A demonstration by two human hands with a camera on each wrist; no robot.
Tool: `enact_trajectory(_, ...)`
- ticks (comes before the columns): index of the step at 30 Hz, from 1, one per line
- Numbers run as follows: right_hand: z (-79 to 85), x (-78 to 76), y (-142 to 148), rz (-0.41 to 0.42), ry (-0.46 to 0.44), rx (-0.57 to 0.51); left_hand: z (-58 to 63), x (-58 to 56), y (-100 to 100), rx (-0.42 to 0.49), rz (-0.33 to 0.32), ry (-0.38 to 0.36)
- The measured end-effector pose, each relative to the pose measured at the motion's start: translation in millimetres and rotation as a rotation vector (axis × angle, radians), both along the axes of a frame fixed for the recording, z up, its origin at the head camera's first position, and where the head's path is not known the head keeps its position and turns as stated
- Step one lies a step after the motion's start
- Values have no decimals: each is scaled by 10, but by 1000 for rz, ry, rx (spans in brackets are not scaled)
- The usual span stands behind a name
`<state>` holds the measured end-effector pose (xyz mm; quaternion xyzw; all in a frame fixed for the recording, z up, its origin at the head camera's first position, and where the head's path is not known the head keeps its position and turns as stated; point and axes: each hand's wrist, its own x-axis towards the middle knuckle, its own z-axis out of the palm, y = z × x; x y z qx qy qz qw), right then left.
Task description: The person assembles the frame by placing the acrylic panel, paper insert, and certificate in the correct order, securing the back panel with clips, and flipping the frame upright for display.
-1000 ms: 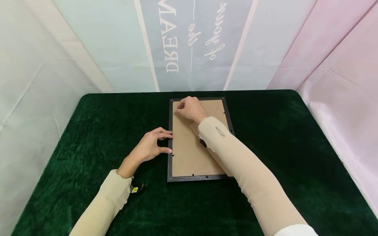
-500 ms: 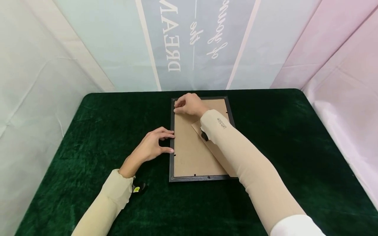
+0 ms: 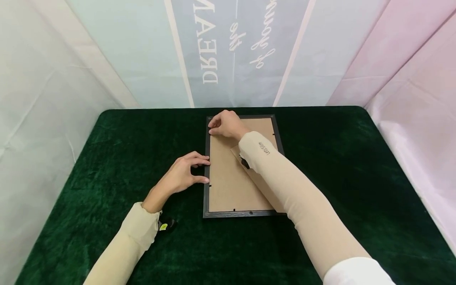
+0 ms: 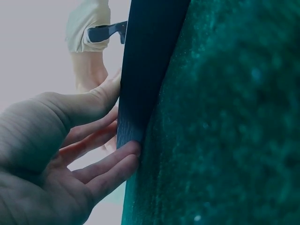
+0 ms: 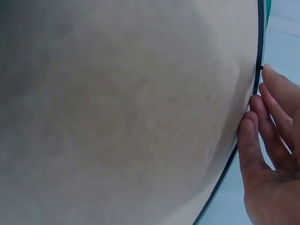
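Note:
A dark picture frame (image 3: pixel 241 214) lies back-up on the table, with a brown backing board (image 3: pixel 228 174) inside it. A brown easel flap (image 3: pixel 261 184) runs slantwise over the board, partly under the right forearm. Small dark tabs (image 3: pixel 234 209) stand along the frame's inner edge. My left hand (image 3: pixel 181 174) rests its thumb and fingertips against the frame's left side; in the left wrist view the fingers (image 4: pixel 110 171) lie fairly straight along it. My right hand (image 3: pixel 229 124) reaches across to the upper left edge, its thumb beside a tab (image 5: pixel 261 68) and its fingertips on the rim.
Dark green velvet cloth (image 3: pixel 338 178) covers the table. A printed backdrop (image 3: pixel 228 51) hangs behind it, and pale curtains (image 3: pixel 42 99) flank both sides. A black wrist camera (image 3: pixel 167 225) is strapped at the left sleeve.
My right hand has shifted slightly left, bringing its fingertips to the frame's upper left edge. The left hand holds its place against the frame's side.

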<state>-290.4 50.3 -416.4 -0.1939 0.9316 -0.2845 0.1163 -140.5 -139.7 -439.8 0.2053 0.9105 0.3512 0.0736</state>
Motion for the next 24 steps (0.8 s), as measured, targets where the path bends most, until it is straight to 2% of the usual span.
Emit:
enact_trajectory(9, 8, -6, 41, 28, 4, -7, -14, -11, -8, -4, -5, 7)
enact_trajectory(15, 13, 2, 32, 19, 6, -9, 0, -16, -8, -10, -7, 11)
enact_trajectory(21, 12, 53, 20, -10, -9, -23, -3, -15, -15, -7, -11, 7)
enact_trajectory(24, 26, 107, 24, 2, -23, -22, -24, -3, -25, -2, -8, 8)
